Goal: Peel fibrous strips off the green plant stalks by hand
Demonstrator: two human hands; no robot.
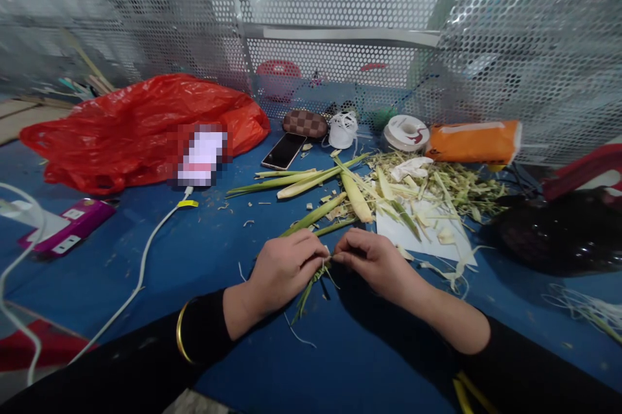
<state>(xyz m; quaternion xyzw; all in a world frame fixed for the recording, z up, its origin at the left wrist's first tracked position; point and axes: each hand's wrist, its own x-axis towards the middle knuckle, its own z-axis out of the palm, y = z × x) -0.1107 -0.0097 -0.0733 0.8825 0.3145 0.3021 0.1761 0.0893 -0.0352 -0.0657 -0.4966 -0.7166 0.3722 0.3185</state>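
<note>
My left hand point(286, 268) is closed around a small piece woven from green leaf strips point(307, 294), whose loose ends stick out below the fingers. A thin pale thread point(299, 336) trails under it on the blue table. Close beside it, my right hand point(376, 265) pinches thumb and forefinger together at the tip of the piece; what lies between them is too small to make out. Just beyond the hands lie pale green leaf stalks point(357, 197). A white sheet of paper point(389, 229) under leaf scraps is to the right.
Behind stand a red plastic bag point(136, 116), a charging phone point(199, 158), a dark phone point(284, 151), a checkered case point(305, 124), a ribbon spool point(407, 133) and an orange packet point(471, 142). A black bag point(558, 232) lies right. A white cable point(140, 271) crosses the left side.
</note>
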